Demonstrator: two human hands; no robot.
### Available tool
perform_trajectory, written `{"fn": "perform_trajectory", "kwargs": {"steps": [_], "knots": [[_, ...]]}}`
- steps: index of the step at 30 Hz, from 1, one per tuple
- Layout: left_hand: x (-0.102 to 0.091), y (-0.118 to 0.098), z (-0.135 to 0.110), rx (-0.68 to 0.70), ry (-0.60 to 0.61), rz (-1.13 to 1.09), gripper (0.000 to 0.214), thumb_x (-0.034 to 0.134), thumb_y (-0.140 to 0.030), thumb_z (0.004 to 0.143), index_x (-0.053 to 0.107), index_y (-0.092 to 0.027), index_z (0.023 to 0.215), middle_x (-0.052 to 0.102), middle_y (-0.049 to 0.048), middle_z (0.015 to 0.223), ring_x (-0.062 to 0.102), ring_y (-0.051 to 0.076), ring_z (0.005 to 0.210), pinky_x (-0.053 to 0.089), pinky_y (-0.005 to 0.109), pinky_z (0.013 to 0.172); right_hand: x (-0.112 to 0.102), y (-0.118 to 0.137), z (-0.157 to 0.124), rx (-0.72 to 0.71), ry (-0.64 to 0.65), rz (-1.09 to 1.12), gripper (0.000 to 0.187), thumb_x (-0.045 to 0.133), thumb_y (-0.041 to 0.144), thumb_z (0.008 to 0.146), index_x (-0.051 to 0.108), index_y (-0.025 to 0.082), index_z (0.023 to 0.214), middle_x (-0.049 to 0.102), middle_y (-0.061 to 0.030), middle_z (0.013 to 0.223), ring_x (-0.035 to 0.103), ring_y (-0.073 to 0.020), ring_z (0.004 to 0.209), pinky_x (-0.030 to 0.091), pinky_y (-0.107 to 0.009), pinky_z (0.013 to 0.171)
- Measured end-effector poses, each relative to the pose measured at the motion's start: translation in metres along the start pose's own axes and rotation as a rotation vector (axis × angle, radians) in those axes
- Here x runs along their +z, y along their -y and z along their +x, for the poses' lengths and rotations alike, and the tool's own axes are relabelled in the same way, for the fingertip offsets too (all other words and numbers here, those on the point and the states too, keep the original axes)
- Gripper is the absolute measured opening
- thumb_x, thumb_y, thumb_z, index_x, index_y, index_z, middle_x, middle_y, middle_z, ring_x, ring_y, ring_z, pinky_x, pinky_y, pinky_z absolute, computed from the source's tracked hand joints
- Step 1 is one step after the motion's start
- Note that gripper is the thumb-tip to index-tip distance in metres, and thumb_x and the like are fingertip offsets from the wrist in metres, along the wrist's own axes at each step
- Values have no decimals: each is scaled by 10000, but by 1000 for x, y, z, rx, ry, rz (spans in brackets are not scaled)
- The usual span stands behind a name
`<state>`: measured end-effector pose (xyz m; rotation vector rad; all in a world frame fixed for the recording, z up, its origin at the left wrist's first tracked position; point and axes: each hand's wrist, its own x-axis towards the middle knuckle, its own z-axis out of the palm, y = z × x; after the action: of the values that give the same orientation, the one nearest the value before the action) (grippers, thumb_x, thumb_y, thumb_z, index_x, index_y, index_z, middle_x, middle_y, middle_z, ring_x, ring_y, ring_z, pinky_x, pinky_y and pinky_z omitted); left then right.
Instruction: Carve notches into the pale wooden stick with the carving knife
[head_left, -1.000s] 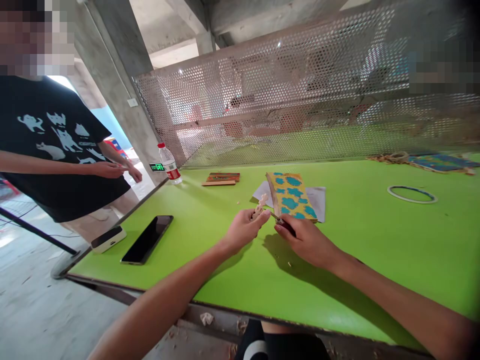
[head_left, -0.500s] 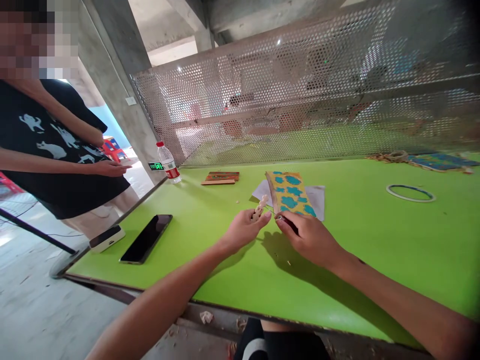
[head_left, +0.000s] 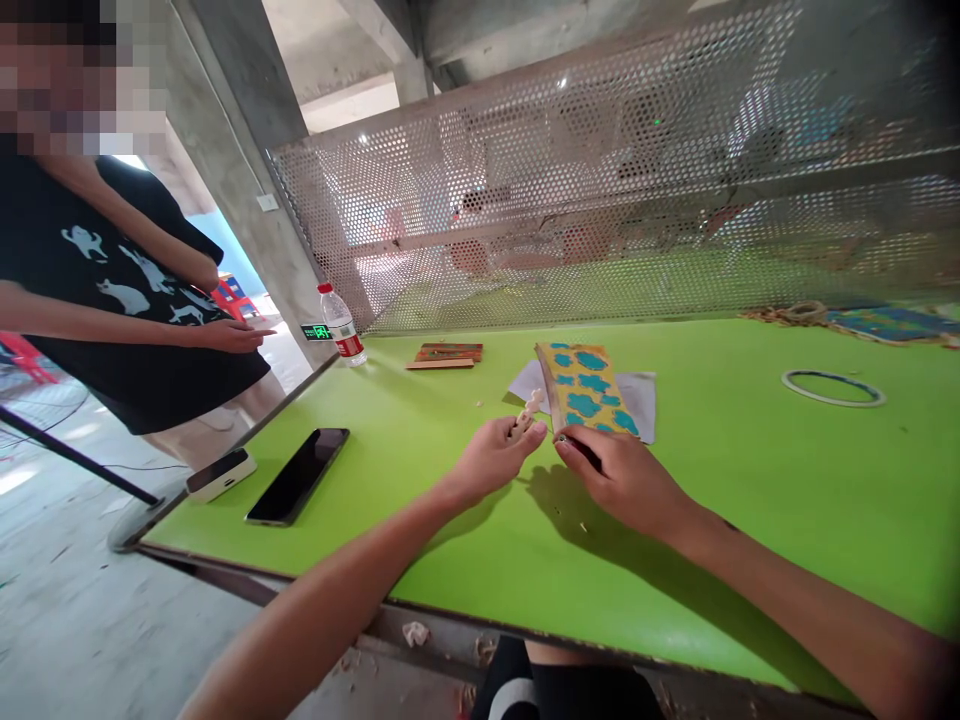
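The left hand (head_left: 495,462) gripped a small carved wooden piece (head_left: 529,411), while the right hand (head_left: 624,482) closed around a knife (head_left: 583,452), just below a painted board (head_left: 583,395).

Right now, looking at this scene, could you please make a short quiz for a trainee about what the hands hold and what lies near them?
1. What does the left hand hold?
A) a plastic water bottle
B) a small carved wooden piece
C) a pale ring

2. True or false: the black phone lies on the green table, to the left of both hands.

3. Fill in the blank: the right hand holds a small knife with a ____ handle.

Key: 1. B; 2. true; 3. dark
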<state>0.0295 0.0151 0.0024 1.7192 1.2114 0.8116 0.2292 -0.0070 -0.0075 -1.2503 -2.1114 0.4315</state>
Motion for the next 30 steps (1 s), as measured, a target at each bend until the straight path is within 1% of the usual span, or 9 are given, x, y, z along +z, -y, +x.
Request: {"fn": "perform_trajectory", "kwargs": {"steps": [10, 17, 24, 30], "knots": [[-1, 0, 0, 28, 5, 33, 548, 520, -707, 902, 386, -215, 700, 376, -64, 575, 323, 85, 517, 207, 254, 514, 3, 0, 0, -67, 39, 39, 310, 443, 408, 1057, 656, 217, 939, 736, -49, 866, 676, -224, 795, 437, -325, 695], [-1, 2, 2, 33, 0, 55, 530, 507, -677, 910, 381, -215, 684, 380, -60, 579, 335, 89, 523, 218, 252, 518, 4, -2, 0, -52, 19, -1, 297, 471, 392, 1040, 688, 202, 968, 757, -81, 924, 685, -249, 827, 426, -340, 700], [0, 3, 2, 43, -19, 71, 495, 506, -651, 915, 408, -210, 713, 399, -63, 591, 342, 88, 524, 210, 252, 521, 4, -3, 0, -30, 6, -19, 312, 480, 406, 1032, 714, 200, 1020, 776, -85, 940, 696, -257, 816, 440, -348, 703], [-1, 1, 2, 41, -35, 118, 491, 519, -625, 920, 395, -210, 690, 373, -69, 572, 333, 89, 526, 197, 264, 526, 2, -1, 0, -43, 8, -5, 312, 461, 392, 1039, 710, 204, 1008, 773, -79, 926, 698, -246, 818, 442, -338, 695]]}}
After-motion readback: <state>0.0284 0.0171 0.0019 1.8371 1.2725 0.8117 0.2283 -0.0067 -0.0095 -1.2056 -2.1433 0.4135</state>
